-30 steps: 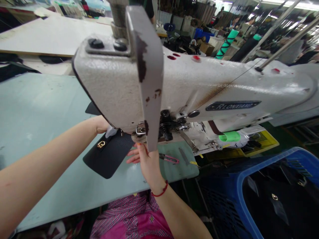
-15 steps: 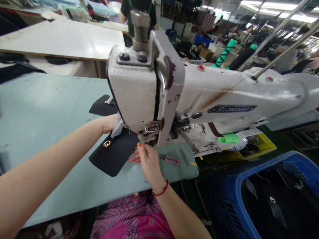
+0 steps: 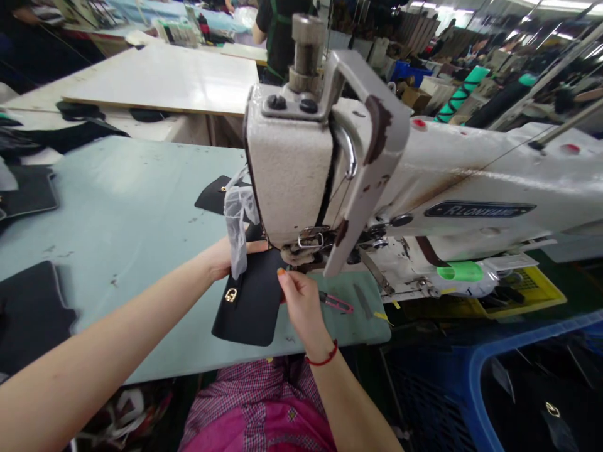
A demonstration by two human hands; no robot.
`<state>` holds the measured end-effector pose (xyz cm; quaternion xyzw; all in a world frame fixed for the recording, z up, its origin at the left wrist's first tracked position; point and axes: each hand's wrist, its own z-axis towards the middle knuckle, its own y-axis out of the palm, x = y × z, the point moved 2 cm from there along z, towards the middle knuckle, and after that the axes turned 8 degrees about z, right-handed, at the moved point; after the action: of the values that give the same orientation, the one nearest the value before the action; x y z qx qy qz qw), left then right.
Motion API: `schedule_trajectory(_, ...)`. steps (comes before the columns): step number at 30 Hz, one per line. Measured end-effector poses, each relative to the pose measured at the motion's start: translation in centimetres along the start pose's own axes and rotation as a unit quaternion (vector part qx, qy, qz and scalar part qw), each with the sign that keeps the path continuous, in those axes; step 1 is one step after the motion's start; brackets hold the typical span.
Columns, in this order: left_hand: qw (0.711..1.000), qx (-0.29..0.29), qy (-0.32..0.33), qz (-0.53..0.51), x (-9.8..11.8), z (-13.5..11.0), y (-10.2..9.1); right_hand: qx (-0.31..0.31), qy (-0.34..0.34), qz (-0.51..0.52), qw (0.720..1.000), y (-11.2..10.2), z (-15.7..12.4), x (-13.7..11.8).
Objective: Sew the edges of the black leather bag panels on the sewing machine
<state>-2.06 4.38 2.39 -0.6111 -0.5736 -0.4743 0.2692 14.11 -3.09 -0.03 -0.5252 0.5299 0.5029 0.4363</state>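
Observation:
A black leather flap (image 3: 252, 307) with a gold buckle (image 3: 230, 294) and a strip of white wrapping film (image 3: 238, 220) lies under the head of a white sewing machine (image 3: 292, 169). My left hand (image 3: 221, 257) holds the flap's left side, one finger stretched across its surface; the film and strap partly cover the other fingers. On the right edge, close to the presser foot, my right hand (image 3: 301, 301) pinches the flap between thumb and fingers. The needle area is mostly hidden by the machine head. Behind the film sits another black flap (image 3: 211, 196).
Pink-handled thread snips (image 3: 336, 302) lie right of my right hand. More black pieces (image 3: 35, 314) rest on the table's left. A blue basket (image 3: 475, 370) of black parts stands at lower right, a yellow crate (image 3: 541, 292) behind it. A person (image 3: 280, 37) stands beyond the machine.
The view has swung left, so the machine appears further right. The flap has turned so its near end points more toward me. More of my left hand shows on it.

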Motion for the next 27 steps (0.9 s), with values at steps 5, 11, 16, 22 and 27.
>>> schedule_trajectory(5, 0.995, 0.052, 0.016, -0.077, -2.1, -1.6, 0.9, -0.014, -0.029, -0.065, 0.997, -1.4, -0.1, -0.4)
schedule_trajectory(11, 0.992, 0.076, 0.008, -0.105, -3.3, -1.7, 1.4, -0.024, -0.019, -0.062, 0.998, -1.9, -0.1, -0.6)
schedule_trajectory(16, 0.990, 0.085, -0.019, -0.110, -3.8, -2.0, 1.3, -0.033, -0.006, -0.071, 0.997, -2.2, -0.1, -0.7)
schedule_trajectory(22, 0.981, 0.031, -0.154, -0.113, -4.3, -2.7, 1.2, -0.058, 0.015, -0.065, 0.996, -2.4, -0.4, -0.9)
schedule_trajectory(27, 0.976, 0.003, -0.157, -0.148, -3.6, -2.7, 1.5, -0.062, 0.013, -0.075, 0.995, -2.1, -0.9, -1.3)
